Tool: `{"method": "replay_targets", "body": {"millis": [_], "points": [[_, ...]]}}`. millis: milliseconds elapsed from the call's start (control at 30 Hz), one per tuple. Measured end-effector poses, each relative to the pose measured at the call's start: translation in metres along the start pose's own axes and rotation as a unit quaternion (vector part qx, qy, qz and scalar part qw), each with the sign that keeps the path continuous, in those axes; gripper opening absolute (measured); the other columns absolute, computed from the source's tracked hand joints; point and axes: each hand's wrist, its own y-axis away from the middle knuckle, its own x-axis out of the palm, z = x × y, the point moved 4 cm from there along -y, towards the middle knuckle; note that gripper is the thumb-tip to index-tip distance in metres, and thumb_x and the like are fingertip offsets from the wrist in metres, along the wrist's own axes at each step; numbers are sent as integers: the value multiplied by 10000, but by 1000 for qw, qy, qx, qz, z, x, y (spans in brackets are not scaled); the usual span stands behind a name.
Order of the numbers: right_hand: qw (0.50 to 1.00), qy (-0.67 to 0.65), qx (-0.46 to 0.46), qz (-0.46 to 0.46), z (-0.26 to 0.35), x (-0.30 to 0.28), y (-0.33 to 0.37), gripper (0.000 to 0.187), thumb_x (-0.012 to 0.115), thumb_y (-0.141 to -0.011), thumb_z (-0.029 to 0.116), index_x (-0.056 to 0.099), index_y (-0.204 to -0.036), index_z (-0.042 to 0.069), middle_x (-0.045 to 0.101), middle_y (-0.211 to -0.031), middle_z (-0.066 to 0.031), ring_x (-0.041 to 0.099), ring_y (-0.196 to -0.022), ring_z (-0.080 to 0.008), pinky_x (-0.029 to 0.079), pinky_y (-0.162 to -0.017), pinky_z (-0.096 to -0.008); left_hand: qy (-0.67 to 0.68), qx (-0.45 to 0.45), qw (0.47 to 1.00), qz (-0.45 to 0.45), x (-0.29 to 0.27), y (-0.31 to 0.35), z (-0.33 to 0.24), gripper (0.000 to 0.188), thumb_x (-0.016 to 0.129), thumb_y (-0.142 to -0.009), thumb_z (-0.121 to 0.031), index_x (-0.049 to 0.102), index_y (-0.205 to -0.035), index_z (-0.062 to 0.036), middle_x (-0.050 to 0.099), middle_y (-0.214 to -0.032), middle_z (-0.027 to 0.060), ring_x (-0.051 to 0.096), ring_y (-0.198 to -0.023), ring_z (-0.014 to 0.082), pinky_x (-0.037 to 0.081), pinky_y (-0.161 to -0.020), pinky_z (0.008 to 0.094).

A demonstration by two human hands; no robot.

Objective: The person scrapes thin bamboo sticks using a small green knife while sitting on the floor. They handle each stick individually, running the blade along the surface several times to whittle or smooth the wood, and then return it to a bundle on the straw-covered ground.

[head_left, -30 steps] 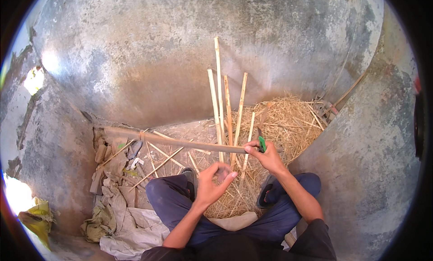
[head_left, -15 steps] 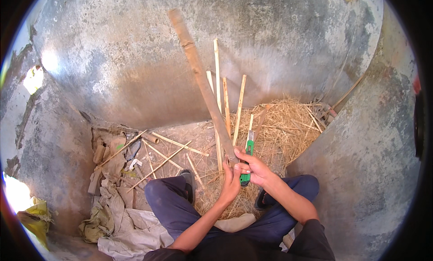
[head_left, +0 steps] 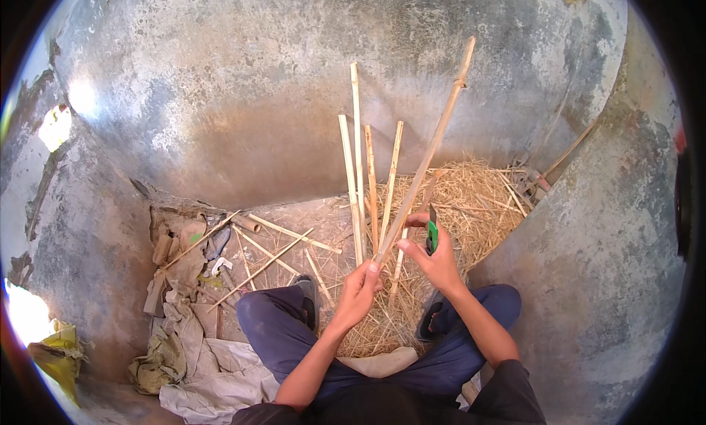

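My left hand [head_left: 359, 291] is closed round the lower end of a long split bamboo strip [head_left: 435, 141]. The strip slants up and to the right in front of the far wall, with a node near its top. In my right hand [head_left: 435, 262] is a green utility knife [head_left: 432, 237], held within the palm with its dark blade pointing up. The right thumb and forefinger come close to the strip just above my left hand; whether they touch it I cannot tell.
Several bamboo strips [head_left: 356, 131] lean upright against the grey curved wall [head_left: 243, 101]. Shavings [head_left: 471, 204] heap up at the right. Cut sticks [head_left: 273, 259] lie crossed on the floor at left, beside crumpled cloth sacking [head_left: 220, 373]. My bent knees flank the work.
The bamboo strip has swung from leaning left to leaning right, and its paler side now shows. My right hand has moved off its lower end, rightward, carrying the knife.
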Motion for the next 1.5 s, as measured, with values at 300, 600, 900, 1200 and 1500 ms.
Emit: {"method": "replay_targets", "body": {"millis": [300, 600, 900, 1200, 1500], "points": [[959, 238, -122, 97, 19, -14, 27, 283, 683, -1023, 288, 691, -1106, 18, 678, -986, -166, 701, -844, -339, 537, -744, -415, -130, 85, 987, 51, 2, 15, -39, 357, 475, -1192, -350, 649, -1182, -39, 448, -761, -60, 410, -694, 58, 368, -620, 260], [920, 331, -205, 57, 36, -7, 40, 281, 775, -978, 331, 758, -1087, 73, 732, -862, -93, 727, -704, -316, 546, -608, -421, -165, 75, 980, 78, 2, 21, -47, 371, 503, -1182, -352, 652, -1132, -15, 492, -755, -18, 448, -709, 91, 407, -639, 303], [896, 383, -224, 16, 40, -1, 39, 259, 825, -934, 349, 795, -1056, 122, 695, -773, -50, 694, -609, -278, 522, -535, -396, -243, 59, 966, 63, -3, 19, -50, 406, 582, -1147, -335, 657, -1303, 32, 653, -839, 263, 612, -750, 305, 517, -774, 459], [882, 407, -217, -96, 23, -24, 35, 250, 780, -981, 317, 791, -1084, 90, 730, -801, -95, 697, -625, -293, 531, -571, -411, -252, 28, 964, 82, -4, 23, -39, 399, 558, -1157, -361, 652, -1215, 23, 580, -740, 176, 537, -669, 267, 480, -683, 441], [913, 363, -69, -174, 19, -98, 14, 326, 649, -1082, 303, 751, -1232, 32, 713, -778, -165, 693, -654, -271, 500, -616, -416, -174, -20, 968, 177, -2, 58, 0, 463, 473, -1186, -433, 576, -1003, -20, 482, -737, 13, 468, -697, 125, 430, -631, 349]]}}
